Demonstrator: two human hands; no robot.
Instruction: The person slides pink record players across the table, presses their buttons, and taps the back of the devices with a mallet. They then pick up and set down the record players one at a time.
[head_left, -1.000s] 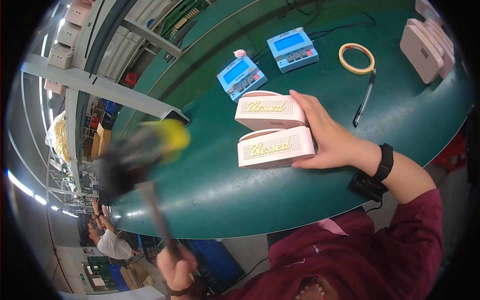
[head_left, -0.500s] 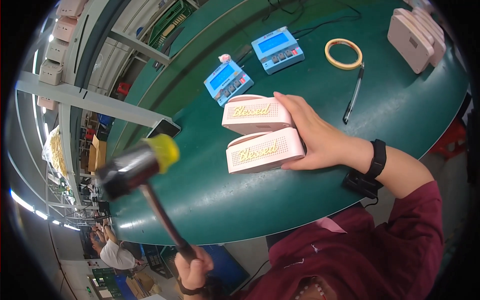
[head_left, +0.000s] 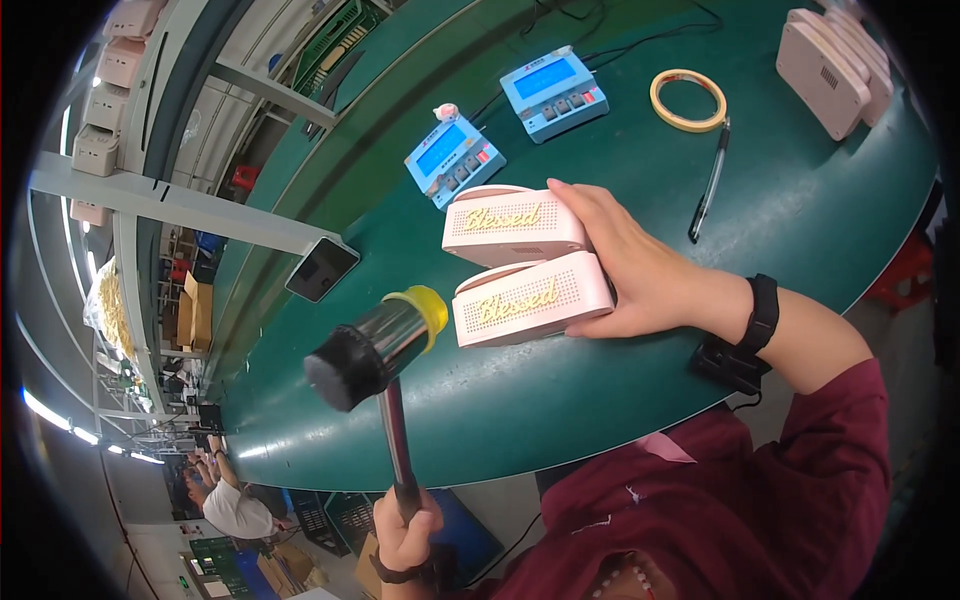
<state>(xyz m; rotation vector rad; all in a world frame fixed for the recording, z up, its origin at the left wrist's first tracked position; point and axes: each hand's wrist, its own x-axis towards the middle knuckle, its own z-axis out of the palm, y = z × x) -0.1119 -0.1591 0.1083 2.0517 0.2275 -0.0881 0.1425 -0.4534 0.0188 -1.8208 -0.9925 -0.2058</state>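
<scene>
In my left hand [head_left: 405,530] is the handle of a mallet [head_left: 372,345], its head raised above the table with the yellow face toward two pink boxes and the black face toward me. My right hand [head_left: 640,265] spans the right ends of those boxes, thumb on the near one and fingers on the far one. The near pink box [head_left: 532,300] and the far pink box [head_left: 515,228] stand side by side on the green table [head_left: 560,410]. Both have dotted grilles with raised yellow script lettering. The mallet is apart from them.
Behind the boxes sit two blue devices with screens, a nearer one [head_left: 455,160] and a farther one [head_left: 553,95]. A tape roll [head_left: 688,100], a pen [head_left: 709,190] and several pink units [head_left: 825,75] lie to the right. A phone [head_left: 322,269] rests by the shelf post.
My left hand has swung the mallet rightward and slightly down, bringing its yellow face closer to the near pink box. My right hand and both boxes stay about where they were.
</scene>
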